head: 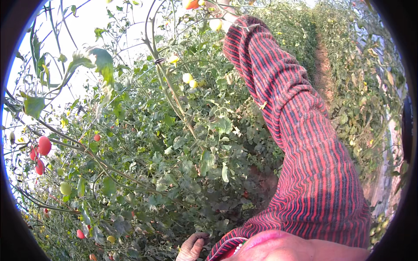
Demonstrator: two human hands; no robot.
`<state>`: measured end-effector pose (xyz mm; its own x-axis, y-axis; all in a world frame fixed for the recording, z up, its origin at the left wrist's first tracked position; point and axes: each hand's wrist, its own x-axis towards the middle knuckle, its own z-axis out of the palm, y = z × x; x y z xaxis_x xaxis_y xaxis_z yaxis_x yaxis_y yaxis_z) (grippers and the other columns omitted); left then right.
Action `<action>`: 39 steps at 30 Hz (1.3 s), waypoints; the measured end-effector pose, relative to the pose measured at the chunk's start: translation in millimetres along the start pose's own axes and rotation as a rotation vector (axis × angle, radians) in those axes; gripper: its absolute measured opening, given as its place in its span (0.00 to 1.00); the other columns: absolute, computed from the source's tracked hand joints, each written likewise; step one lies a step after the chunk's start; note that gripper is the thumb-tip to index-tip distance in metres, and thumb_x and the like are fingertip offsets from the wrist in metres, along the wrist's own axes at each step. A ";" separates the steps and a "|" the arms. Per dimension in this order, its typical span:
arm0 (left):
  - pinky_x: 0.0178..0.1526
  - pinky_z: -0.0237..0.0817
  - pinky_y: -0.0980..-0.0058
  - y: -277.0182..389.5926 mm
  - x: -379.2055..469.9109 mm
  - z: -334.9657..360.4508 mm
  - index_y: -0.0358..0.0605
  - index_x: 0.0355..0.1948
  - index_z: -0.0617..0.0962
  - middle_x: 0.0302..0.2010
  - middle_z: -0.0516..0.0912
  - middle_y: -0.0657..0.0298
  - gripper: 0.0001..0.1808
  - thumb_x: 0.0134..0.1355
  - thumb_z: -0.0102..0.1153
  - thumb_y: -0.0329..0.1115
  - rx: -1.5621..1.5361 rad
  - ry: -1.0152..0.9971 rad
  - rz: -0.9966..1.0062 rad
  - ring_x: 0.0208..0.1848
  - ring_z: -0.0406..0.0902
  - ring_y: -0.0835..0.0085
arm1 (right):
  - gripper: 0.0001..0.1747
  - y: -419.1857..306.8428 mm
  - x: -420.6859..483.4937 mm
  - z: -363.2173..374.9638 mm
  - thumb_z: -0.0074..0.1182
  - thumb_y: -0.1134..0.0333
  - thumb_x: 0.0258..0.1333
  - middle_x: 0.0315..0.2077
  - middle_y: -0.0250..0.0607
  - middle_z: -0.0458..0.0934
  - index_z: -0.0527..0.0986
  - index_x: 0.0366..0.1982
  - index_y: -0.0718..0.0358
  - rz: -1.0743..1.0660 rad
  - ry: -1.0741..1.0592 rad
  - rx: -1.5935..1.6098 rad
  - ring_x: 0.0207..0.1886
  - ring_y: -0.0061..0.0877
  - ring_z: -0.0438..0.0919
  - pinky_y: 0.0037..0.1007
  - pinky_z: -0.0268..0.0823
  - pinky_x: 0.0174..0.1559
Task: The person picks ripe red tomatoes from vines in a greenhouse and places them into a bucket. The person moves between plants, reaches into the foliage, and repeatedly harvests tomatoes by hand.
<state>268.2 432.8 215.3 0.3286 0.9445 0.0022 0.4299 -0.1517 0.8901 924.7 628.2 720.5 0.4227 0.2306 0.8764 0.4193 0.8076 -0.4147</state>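
My right arm, in a red and dark striped sleeve (pixel 303 124), reaches up to the top of the view. There my right hand (pixel 227 11) is partly cut off and overlaid by thin stems, so its grip is hidden. Close by hang a pale yellow tomato (pixel 215 24) and an orange-red tomato (pixel 192 4). Below them a tomato stem (pixel 169 84) is fastened to a string by a dark clip (pixel 159 61). At the bottom edge, my left hand (pixel 192 247) is beside the lower leaves, its fingers bent. Whether it holds anything is unclear.
Red tomatoes (pixel 44 145) hang in a cluster at the left, above a green tomato (pixel 65 188). Pale tomatoes (pixel 187 78) grow near the middle. Long bending stems (pixel 107 166) cross the left side. A bare soil path (pixel 322 71) runs between plant rows at upper right.
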 end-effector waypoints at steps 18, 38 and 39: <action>0.56 0.76 0.70 525.5 319.0 160.8 0.40 0.65 0.78 0.55 0.87 0.54 0.21 0.76 0.55 0.39 -0.092 -0.083 0.947 0.50 0.88 0.67 | 0.14 -11.1 26.6 -52.9 0.60 0.59 0.71 0.41 0.36 0.88 0.86 0.46 0.62 -0.168 -0.175 -0.234 0.49 0.27 0.82 0.37 0.73 0.53; 0.40 0.75 0.73 733.8 409.5 201.9 0.38 0.47 0.80 0.36 0.85 0.62 0.18 0.62 0.73 0.36 -0.924 0.246 1.238 0.35 0.80 0.74 | 0.25 -11.3 42.7 -51.3 0.66 0.51 0.66 0.39 0.39 0.86 0.78 0.55 0.59 -0.139 -0.043 -0.283 0.42 0.27 0.86 0.32 0.78 0.46; 0.39 0.75 0.74 729.2 409.5 204.2 0.39 0.46 0.80 0.36 0.85 0.62 0.17 0.62 0.73 0.36 -1.018 0.176 1.237 0.35 0.80 0.75 | 0.26 -8.8 38.8 -47.5 0.66 0.50 0.66 0.39 0.39 0.86 0.77 0.56 0.60 -0.143 -0.054 -0.269 0.41 0.26 0.86 0.31 0.78 0.45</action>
<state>888.0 649.5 772.2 -0.0947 0.4271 0.8992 -0.7451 -0.6294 0.2204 975.5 604.3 746.5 0.3037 0.1592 0.9394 0.6723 0.6628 -0.3297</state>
